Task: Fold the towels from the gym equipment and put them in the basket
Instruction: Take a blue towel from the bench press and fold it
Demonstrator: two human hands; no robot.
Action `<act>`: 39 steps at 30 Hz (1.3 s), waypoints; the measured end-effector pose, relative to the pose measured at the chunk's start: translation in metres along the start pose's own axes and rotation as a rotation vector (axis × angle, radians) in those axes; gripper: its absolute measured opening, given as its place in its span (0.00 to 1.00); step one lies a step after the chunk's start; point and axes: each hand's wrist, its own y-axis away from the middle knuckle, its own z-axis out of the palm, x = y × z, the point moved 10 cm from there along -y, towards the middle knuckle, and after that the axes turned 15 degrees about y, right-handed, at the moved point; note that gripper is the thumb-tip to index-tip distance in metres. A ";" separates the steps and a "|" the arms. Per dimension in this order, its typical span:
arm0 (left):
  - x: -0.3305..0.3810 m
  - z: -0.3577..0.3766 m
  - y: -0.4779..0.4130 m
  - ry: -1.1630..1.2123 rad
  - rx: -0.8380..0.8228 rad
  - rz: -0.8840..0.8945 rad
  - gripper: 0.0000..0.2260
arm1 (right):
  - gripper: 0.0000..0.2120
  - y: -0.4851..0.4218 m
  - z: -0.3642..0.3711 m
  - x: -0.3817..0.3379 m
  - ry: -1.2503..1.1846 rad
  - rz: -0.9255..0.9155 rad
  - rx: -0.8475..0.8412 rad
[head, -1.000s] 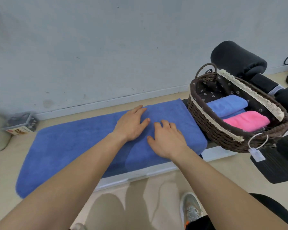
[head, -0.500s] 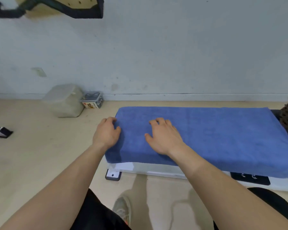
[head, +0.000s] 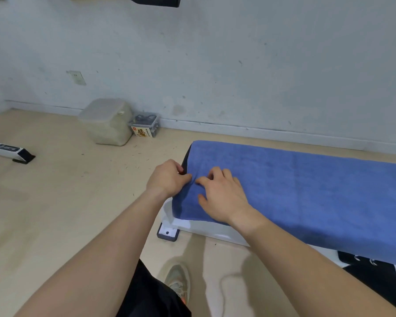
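Left hand (head: 167,179) and right hand (head: 223,197) at end of blue towel (head: 306,191)

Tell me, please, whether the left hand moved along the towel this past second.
Yes: the left hand moved leftward along the blue towel, from its middle to its end.

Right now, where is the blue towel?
Head view, right side: the blue towel lies spread over the bench, left hand gripping its left end, right hand touching it.

One towel (head: 295,191), two hands (head: 168,178) (head: 223,199), two boxes (head: 105,121) (head: 144,125), one shoe (head: 177,280).
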 end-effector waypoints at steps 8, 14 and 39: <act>0.017 0.006 0.003 0.106 -0.026 0.051 0.10 | 0.20 0.002 0.002 0.001 0.016 -0.025 0.023; 0.004 -0.004 -0.002 0.239 -0.010 0.003 0.04 | 0.21 0.005 0.003 0.003 0.016 -0.062 0.007; -0.027 -0.017 0.015 0.081 -0.174 -0.122 0.07 | 0.16 -0.002 -0.003 -0.050 -0.143 0.008 0.023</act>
